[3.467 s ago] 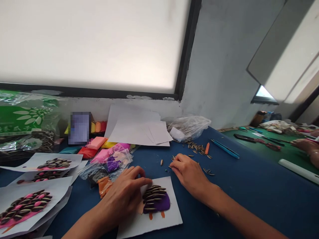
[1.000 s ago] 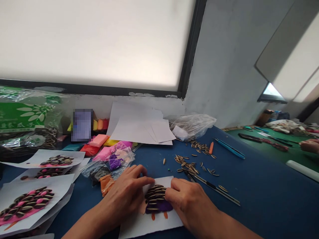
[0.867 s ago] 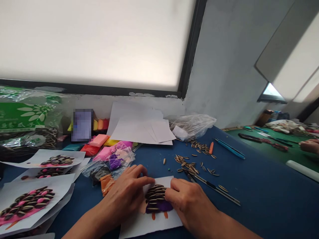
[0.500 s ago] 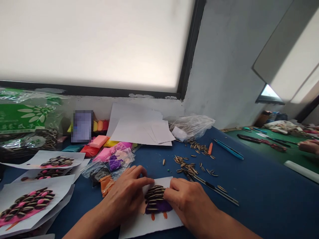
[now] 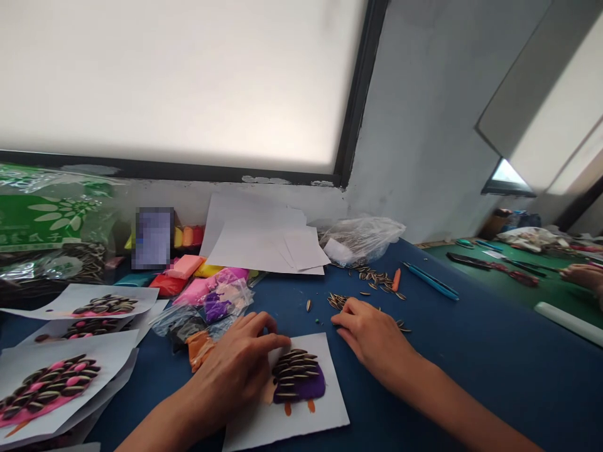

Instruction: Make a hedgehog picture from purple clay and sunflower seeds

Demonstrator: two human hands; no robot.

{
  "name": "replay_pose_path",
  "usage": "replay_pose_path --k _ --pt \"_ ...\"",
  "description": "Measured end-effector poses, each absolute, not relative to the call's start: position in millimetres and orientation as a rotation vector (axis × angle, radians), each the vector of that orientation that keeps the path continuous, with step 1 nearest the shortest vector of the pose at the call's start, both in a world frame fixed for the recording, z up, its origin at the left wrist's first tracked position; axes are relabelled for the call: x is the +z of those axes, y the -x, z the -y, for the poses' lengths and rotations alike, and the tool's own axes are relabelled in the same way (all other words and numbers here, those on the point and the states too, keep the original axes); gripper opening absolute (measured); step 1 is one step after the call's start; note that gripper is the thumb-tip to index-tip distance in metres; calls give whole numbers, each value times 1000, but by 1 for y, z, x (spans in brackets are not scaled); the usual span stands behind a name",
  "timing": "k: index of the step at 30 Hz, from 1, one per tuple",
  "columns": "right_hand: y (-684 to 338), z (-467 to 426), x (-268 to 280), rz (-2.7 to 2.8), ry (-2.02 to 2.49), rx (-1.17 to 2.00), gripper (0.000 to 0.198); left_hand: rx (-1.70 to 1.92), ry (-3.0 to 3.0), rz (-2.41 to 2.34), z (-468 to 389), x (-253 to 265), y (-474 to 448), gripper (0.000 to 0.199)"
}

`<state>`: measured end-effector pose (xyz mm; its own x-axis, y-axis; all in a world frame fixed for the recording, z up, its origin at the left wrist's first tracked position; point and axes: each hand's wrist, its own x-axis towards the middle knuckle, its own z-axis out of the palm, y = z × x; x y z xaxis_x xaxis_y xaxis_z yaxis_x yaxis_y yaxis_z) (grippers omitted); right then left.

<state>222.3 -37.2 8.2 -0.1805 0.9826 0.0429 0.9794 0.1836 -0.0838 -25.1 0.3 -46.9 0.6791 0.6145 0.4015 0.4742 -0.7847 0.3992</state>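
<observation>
A white paper card (image 5: pixel 332 402) lies on the blue table in front of me. On it is a purple clay shape (image 5: pixel 315 384) with rows of striped sunflower seeds (image 5: pixel 294 364) over its upper and left parts, and two orange clay feet below. My left hand (image 5: pixel 245 355) rests on the card's left side, its index finger stretched along the top edge and the other fingers bent. My right hand (image 5: pixel 365 329) is beyond the card's upper right corner, beside a loose seed pile (image 5: pixel 336 301). Its thumb and fingertips are pinched together; whatever they hold is too small to make out.
Finished-looking seed pictures (image 5: pixel 51 389) lie at left, near a green seed bag (image 5: pixel 51 220). Bagged coloured clay (image 5: pixel 217 307) and white sheets (image 5: pixel 264 245) lie behind. A blue pen-like tool (image 5: pixel 431 280) is at right. Another person's hand (image 5: pixel 584 275) shows at the far right.
My right hand has left the purple clay shape and moved up and right to the loose seeds, covering part of the pile and the tweezers-like tool. My left hand stays on the card.
</observation>
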Motion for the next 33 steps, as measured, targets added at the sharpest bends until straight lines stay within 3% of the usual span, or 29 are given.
replay_pose_path --k 14,23,33 --pt "-222 32 -11 2404 1879 -146 23 744 -2619 -865 0 -47 25 47" --pt "-211 64 23 2275 1570 534 16 741 -2596 -871 -2 -49 25 48" --pt "-196 72 4 2424 1430 499 17 756 -2574 -877 0 -46 25 47"
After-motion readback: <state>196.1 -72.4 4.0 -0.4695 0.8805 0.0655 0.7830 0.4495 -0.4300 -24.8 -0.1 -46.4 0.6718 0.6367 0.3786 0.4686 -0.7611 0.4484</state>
